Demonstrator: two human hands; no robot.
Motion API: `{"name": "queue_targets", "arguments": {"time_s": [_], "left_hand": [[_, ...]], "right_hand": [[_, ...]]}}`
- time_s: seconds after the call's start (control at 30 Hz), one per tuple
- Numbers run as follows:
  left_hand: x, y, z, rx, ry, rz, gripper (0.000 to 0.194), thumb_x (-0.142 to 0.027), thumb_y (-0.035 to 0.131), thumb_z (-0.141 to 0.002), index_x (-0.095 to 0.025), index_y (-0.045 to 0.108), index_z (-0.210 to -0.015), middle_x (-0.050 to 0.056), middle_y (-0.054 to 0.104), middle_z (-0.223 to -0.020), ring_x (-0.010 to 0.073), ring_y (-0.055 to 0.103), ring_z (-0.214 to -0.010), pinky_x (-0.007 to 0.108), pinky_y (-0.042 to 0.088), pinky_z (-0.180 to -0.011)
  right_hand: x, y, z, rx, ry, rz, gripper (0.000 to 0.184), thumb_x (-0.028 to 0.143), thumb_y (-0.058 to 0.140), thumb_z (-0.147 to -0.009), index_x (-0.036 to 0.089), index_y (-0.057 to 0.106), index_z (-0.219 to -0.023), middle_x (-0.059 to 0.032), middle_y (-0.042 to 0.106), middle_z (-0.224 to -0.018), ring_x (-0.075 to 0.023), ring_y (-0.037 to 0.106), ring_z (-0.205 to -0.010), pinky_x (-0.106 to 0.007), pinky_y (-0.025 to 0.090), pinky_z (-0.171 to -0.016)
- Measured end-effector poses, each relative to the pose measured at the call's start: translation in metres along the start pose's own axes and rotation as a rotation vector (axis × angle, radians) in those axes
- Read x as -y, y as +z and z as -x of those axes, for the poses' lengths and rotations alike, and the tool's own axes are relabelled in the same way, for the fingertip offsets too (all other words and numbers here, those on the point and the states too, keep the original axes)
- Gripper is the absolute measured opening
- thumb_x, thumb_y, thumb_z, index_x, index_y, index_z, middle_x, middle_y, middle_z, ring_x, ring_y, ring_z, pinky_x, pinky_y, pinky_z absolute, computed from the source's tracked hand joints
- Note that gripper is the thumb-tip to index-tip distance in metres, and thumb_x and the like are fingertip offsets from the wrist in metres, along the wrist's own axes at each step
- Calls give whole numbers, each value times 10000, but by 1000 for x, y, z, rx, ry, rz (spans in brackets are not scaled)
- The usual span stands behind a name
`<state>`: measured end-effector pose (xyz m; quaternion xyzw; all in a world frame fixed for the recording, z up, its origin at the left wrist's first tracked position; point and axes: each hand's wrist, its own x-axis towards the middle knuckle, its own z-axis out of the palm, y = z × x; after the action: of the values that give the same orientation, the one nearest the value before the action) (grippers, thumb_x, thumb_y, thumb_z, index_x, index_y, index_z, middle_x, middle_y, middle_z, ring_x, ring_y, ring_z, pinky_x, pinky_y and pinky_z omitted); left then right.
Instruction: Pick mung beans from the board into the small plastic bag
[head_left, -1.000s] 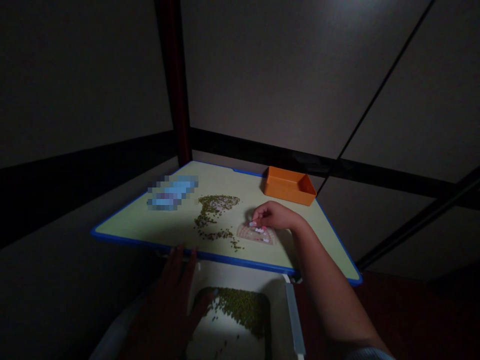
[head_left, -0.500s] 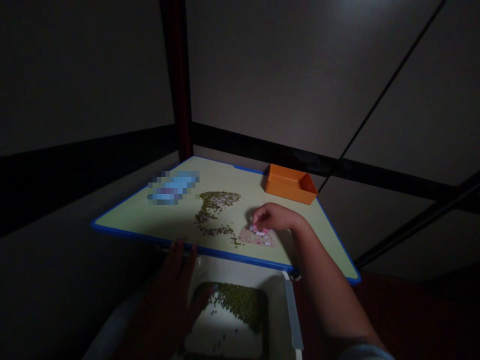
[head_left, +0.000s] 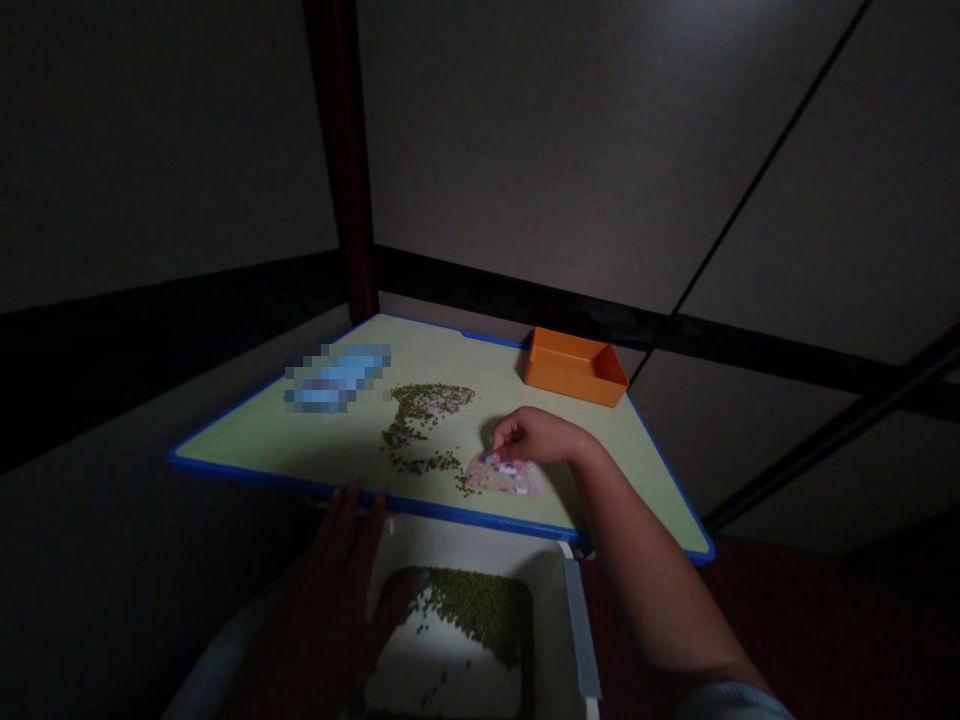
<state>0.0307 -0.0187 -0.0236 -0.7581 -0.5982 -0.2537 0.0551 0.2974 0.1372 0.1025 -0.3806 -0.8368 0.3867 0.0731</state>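
My right hand (head_left: 534,434) is pinched on the upper edge of a clear pink protractor (head_left: 504,482), a half-round piece with a printed picture, low over the tabletop. The protractor's left edge is beside a scatter of small green beans (head_left: 431,400) on the pale yellow table (head_left: 600,500). In deep shadow, my left hand (head_left: 337,570) has its fingers spread, their tips at the table's blue front edge and the thumb over the white bin (head_left: 465,535). Inside that bin, more green beans (head_left: 487,605) lie heaped towards the far side.
At the table's back right stands an orange tray (head_left: 570,370). A blurred-out light blue thing (head_left: 337,380) lies at the left. Dark panelled walls (head_left: 525,150) close in behind and to the left, with a dark red post (head_left: 341,180) in the corner.
The whole view has shifted slightly, so everything appears a little further left. My right hand keeps its pinch on the protractor, and my left hand stays at the table edge.
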Motion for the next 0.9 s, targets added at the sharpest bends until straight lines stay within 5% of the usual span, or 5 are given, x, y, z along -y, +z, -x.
{"name": "queue_targets", "arguments": {"time_s": [0.9], "left_hand": [[-4,-6,-1,21,-23,10,861,-602,491,-835,-202,165,-1525,160,69,-1637,374,187,-1473,553,376,-1099]], "right_hand": [[8,8,-1,24,-29,49,122,235,666,-785,141,655,-708,45,615,-581,-83,514,-567,-227,374,-610]]}}
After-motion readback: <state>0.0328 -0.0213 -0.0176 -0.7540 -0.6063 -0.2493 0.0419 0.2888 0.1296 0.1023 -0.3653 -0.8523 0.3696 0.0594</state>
